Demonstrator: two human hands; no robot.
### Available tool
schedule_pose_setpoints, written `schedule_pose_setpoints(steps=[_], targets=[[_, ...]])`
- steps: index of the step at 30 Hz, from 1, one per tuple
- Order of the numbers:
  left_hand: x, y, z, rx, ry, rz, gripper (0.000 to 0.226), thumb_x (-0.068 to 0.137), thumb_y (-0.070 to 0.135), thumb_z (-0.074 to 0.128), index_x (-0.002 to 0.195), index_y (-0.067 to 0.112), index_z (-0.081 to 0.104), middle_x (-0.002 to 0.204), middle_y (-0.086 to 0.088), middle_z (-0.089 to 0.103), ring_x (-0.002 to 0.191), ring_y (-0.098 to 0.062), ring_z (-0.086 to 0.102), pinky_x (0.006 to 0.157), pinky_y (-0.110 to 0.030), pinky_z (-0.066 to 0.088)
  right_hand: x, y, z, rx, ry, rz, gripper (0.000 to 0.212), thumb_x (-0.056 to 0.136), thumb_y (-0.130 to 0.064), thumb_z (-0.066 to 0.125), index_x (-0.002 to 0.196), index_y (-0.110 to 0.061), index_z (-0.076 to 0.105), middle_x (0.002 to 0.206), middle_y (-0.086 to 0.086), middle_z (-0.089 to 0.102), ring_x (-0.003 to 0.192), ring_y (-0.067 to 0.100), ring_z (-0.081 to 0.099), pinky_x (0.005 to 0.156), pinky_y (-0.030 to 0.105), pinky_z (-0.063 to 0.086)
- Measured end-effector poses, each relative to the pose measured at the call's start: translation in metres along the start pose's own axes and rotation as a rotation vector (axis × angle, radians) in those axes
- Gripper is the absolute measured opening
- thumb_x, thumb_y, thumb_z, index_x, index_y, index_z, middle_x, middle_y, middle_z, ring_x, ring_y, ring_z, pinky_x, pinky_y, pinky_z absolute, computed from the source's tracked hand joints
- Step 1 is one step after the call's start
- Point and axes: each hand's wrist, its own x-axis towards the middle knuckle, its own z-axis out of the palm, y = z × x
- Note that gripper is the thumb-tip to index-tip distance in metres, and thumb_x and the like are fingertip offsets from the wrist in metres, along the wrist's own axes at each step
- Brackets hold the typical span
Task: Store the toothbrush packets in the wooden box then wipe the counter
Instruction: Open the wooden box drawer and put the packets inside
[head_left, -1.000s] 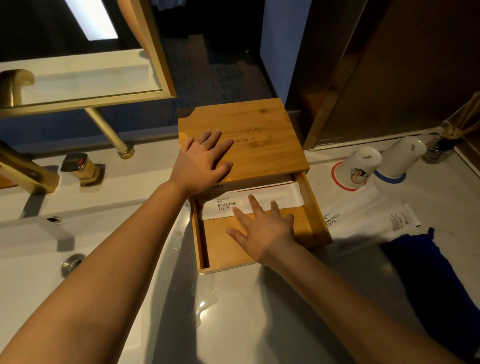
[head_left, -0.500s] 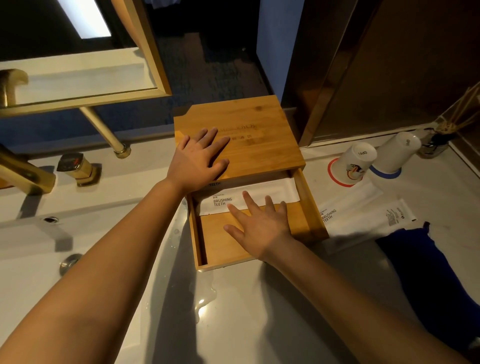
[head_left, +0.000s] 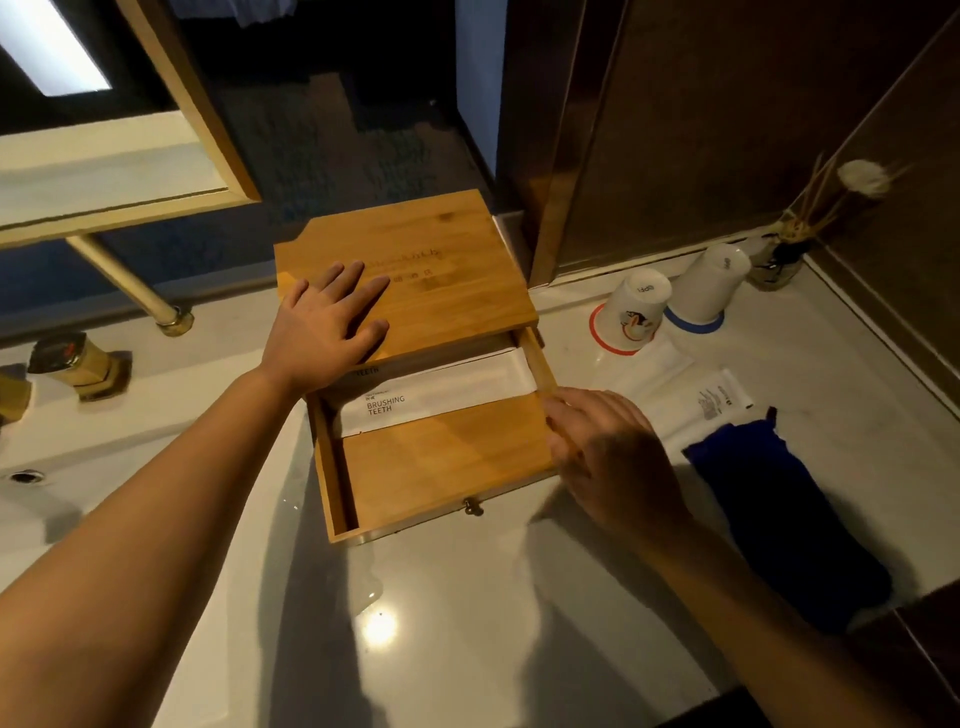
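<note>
Pressing flat on wooden box (head_left: 415, 270): left hand (head_left: 324, 325); right hand (head_left: 613, 452) spread at drawer's right edge.

The drawer (head_left: 447, 457) front half lies bare; 2 cups (head_left: 631, 314) crowd its right.

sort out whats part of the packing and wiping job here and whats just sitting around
Job: wooden box, toothbrush packet in its drawer, packets on the counter, blue cloth, left hand, right hand.

Lying about: two upturned cups, reed diffuser, tap handle.
</note>
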Motion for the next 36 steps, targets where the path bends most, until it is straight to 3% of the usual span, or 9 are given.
schedule_pose_setpoints(steps=[4,9,12,14,18,22,27,31,36], targets=[[-0.002,-0.001,-0.001,0.011,-0.007,-0.012,0.063,0.088,0.06,0.023,0.146,0.034,0.023,0.158,-0.001,0.019,0.146,-0.023,0.013,0.115,-0.048,0.011,-0.025,0.055,-0.012,-0.139,-0.088,0.167,0.03,0.087,-0.023,0.058,0.114,-0.012,0.063,0.12,0.01,0.065,0.108,0.025,0.063,0.093,0.04,0.049],[-0.002,0.01,-0.003,0.003,-0.025,-0.019,0.066,0.087,0.059,0.022,0.146,0.032,0.023,0.158,-0.003,0.019,0.146,-0.024,0.013,0.115,-0.049,0.012,-0.039,0.099,-0.013,-0.297,-0.232,0.161,0.043,0.082,-0.016,0.067,0.124,-0.015,0.057,0.129,0.009,0.059,0.119,0.026,0.056,0.1,0.044,0.046],[-0.002,0.018,-0.005,0.004,-0.031,-0.017,0.066,0.086,0.057,0.023,0.146,0.031,0.024,0.157,-0.005,0.02,0.146,-0.025,0.014,0.115,-0.049,0.012,-0.042,0.11,-0.009,-0.338,-0.096,0.013,0.036,0.07,-0.005,0.075,0.105,-0.01,0.07,0.107,0.013,0.072,0.096,0.029,0.068,0.084,0.044,0.055],[-0.002,0.021,-0.007,0.002,-0.045,-0.024,0.066,0.086,0.057,0.023,0.147,0.031,0.023,0.158,-0.005,0.019,0.146,-0.025,0.013,0.115,-0.049,0.011,-0.042,0.114,-0.006,-0.345,0.036,-0.081,0.025,0.068,-0.003,0.074,0.093,-0.008,0.074,0.092,0.014,0.075,0.082,0.027,0.071,0.074,0.041,0.059],[-0.003,0.023,-0.008,-0.002,-0.051,-0.024,0.067,0.085,0.057,0.023,0.147,0.031,0.021,0.158,-0.004,0.018,0.146,-0.024,0.013,0.115,-0.049,0.011,-0.043,0.122,-0.005,-0.387,0.11,-0.194,0.012,0.079,-0.006,0.065,0.087,-0.008,0.074,0.082,0.01,0.075,0.073,0.025,0.07,0.066,0.035,0.058],[-0.001,0.025,-0.008,0.001,-0.05,-0.023,0.066,0.086,0.057,0.023,0.147,0.032,0.021,0.158,-0.004,0.018,0.146,-0.024,0.012,0.115,-0.049,0.012,-0.049,0.128,-0.005,-0.389,0.162,-0.241,0.036,0.093,-0.012,0.039,0.08,-0.008,0.072,0.079,0.008,0.075,0.073,0.022,0.071,0.059,0.03,0.058],[-0.001,0.024,-0.008,0.001,-0.039,-0.023,0.065,0.086,0.056,0.024,0.147,0.032,0.022,0.158,-0.004,0.019,0.146,-0.024,0.013,0.115,-0.049,0.012,-0.051,0.136,-0.002,-0.405,0.082,-0.289,0.005,0.078,-0.013,0.067,0.077,-0.008,0.07,0.086,0.009,0.076,0.083,0.024,0.072,0.062,0.029,0.057],[-0.001,0.022,-0.006,0.003,-0.035,-0.028,0.065,0.087,0.057,0.023,0.147,0.033,0.021,0.158,-0.003,0.019,0.146,-0.024,0.013,0.115,-0.049,0.012,-0.051,0.135,-0.008,-0.384,-0.004,-0.285,0.013,0.074,-0.016,0.073,0.083,-0.007,0.071,0.093,0.011,0.075,0.089,0.025,0.071,0.068,0.033,0.06],[0.001,0.02,-0.004,0.01,-0.03,-0.02,0.064,0.087,0.058,0.023,0.146,0.034,0.021,0.158,-0.003,0.019,0.146,-0.023,0.013,0.115,-0.049,0.012,-0.019,0.124,-0.044,-0.219,0.172,0.031,0.017,0.077,0.002,0.067,0.093,0.001,0.07,0.092,0.017,0.073,0.09,0.035,0.068,0.083,0.047,0.052]])
